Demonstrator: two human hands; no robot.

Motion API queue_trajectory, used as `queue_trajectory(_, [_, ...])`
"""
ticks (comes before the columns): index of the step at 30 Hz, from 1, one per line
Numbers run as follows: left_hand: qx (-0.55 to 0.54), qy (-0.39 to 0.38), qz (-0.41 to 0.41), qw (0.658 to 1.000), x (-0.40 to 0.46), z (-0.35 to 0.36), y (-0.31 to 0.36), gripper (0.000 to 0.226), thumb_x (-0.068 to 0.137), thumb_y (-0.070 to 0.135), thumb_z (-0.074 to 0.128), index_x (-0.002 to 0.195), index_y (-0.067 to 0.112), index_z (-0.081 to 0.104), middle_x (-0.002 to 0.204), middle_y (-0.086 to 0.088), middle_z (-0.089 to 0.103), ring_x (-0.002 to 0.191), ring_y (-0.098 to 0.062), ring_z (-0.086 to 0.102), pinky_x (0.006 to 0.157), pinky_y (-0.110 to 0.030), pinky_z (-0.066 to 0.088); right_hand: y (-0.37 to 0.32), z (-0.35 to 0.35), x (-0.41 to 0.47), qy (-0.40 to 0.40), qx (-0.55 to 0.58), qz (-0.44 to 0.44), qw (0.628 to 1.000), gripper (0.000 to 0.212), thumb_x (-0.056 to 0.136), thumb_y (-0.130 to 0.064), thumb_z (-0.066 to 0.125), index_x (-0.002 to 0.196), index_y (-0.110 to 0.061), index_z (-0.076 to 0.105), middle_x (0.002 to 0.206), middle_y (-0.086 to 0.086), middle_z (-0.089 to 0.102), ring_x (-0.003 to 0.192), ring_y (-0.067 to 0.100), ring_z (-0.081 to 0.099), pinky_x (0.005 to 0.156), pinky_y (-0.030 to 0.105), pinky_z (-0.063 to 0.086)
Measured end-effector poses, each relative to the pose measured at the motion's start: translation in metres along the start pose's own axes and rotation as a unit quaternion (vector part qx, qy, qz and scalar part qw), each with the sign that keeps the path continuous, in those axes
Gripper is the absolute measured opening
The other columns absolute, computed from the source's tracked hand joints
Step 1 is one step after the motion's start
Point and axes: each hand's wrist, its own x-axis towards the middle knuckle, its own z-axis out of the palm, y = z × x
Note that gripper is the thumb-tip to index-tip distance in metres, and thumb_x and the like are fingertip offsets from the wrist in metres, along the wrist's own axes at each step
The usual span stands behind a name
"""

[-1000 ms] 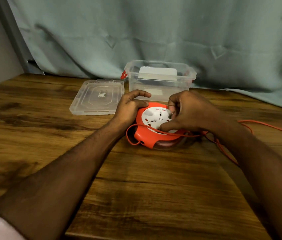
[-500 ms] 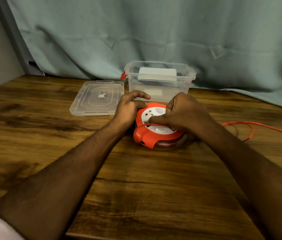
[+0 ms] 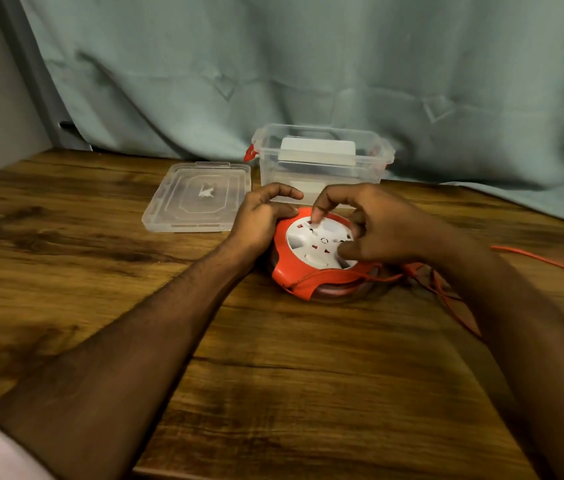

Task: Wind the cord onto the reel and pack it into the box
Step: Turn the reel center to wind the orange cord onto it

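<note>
- The left hand (image 3: 262,216) is gripping the orange reel (image 3: 311,258) at its nine o'clock rim — table (image 3: 273,393) centre.
- The right hand (image 3: 374,226) is curling over the white face, fingertip pressing.
- The cord (image 3: 547,261) is trailing toward three o'clock; the box (image 3: 322,164) is standing open at twelve.

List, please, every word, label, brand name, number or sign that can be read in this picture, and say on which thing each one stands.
No text can be read.
Lid: a white mark at its middle, too blurred to read.
Box: a pale label on its front wall and a white panel, no legible print.
Reel: small red and dark marks on its white face, too small to tell whether they are letters or signs.
</note>
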Motion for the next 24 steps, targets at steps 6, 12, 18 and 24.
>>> queue_trajectory(6, [0.001, 0.003, 0.001, 1.000, -0.002, 0.002, 0.002, 0.035, 0.069, 0.009, 0.061, 0.102, 0.011, 0.073, 0.097, -0.033, 0.072, 0.080, -0.040, 0.068, 0.076, -0.056, 0.056, 0.021, -0.005, 0.002, -0.022, 0.011, 0.020, 0.999, 0.070, 0.071, -0.022, 0.094, 0.125, -0.039, 0.054, 0.118, -0.014, 0.068, 0.073, -0.004, 0.062, 0.058, 0.014, 0.046])
queue_trajectory(12, [-0.003, 0.006, 0.008, 1.000, -0.002, 0.003, 0.001, 0.033, 0.067, 0.012, 0.063, 0.099, 0.014, 0.074, 0.090, -0.027, 0.071, 0.074, -0.036, 0.067, 0.070, -0.045, 0.054, 0.020, -0.002, 0.002, 0.004, -0.017, 0.029, 0.999, 0.062, 0.064, -0.037, 0.095, 0.105, -0.041, 0.049, 0.106, -0.019, 0.069, 0.104, 0.005, 0.061, 0.080, 0.033, 0.055])
queue_trajectory(18, [-0.001, 0.012, 0.008, 1.000, -0.001, 0.004, -0.001, 0.035, 0.067, 0.012, 0.063, 0.100, 0.010, 0.073, 0.084, -0.020, 0.071, 0.071, -0.033, 0.065, 0.069, -0.043, 0.052, 0.014, 0.003, 0.002, 0.005, -0.045, 0.051, 0.998, 0.048, 0.050, -0.059, 0.085, 0.066, -0.025, 0.055, 0.081, -0.008, 0.074, 0.086, 0.014, 0.069, 0.073, 0.043, 0.061])
queue_trajectory(24, [0.002, 0.015, 0.010, 1.000, 0.000, 0.004, -0.001, 0.034, 0.066, 0.013, 0.063, 0.099, 0.012, 0.073, 0.089, -0.027, 0.071, 0.075, -0.037, 0.067, 0.071, -0.048, 0.054, 0.000, 0.011, 0.006, 0.032, -0.072, 0.081, 0.994, 0.052, 0.062, -0.062, 0.085, 0.056, -0.020, 0.055, 0.055, -0.006, 0.060, 0.064, 0.012, 0.059, 0.056, 0.034, 0.046])
